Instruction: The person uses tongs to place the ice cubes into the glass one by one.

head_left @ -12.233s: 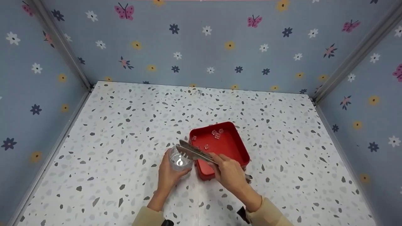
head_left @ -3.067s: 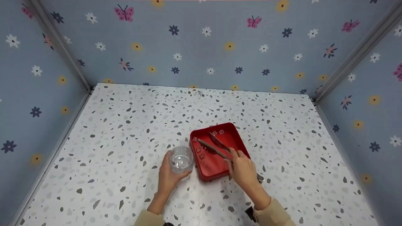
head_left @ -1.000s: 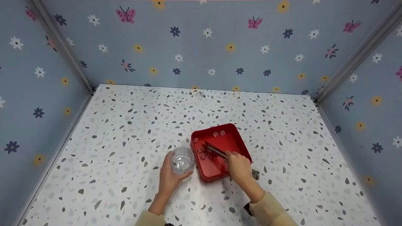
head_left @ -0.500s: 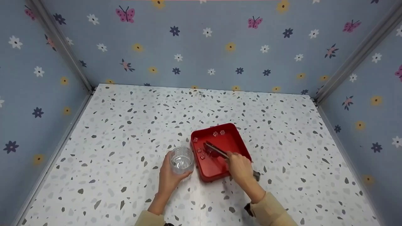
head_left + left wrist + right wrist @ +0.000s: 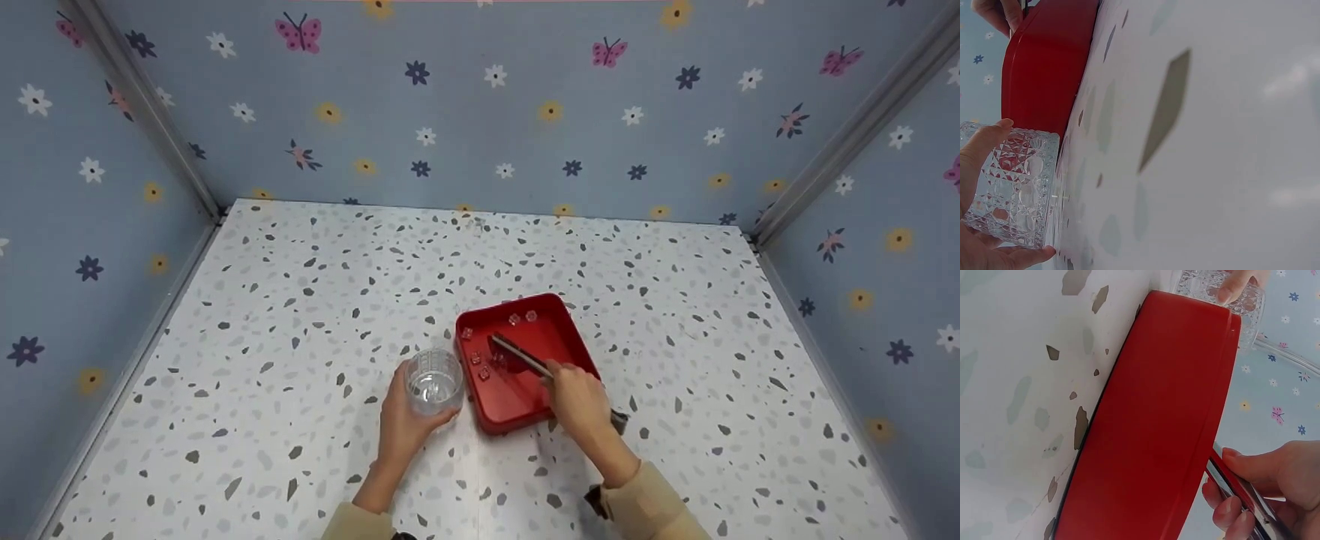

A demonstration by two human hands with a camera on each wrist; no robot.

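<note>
My left hand is wrapped around a clear cut-glass tumbler, upright on the table beside the tray's left wall. In the left wrist view the thumb and fingers curve round the patterned glass. Something clear glints at its bottom. With my right hand I grip metal tongs, their tips down inside the red tray. A clear cube lies right at the tips; whether they pinch it I cannot tell. In the right wrist view the tray's wall hides the tips, while fingers and thumb squeeze the tongs.
Along the tray's left side lie several more clear cubes, and two others sit near its back wall. The speckled white table is bounded by flower-patterned walls at back and sides.
Earlier the tongs were over the tumbler; they then moved right into the tray with arms spread. Their arms have since drawn together, and the tips shifted slightly. My left hand and tumbler stay put.
</note>
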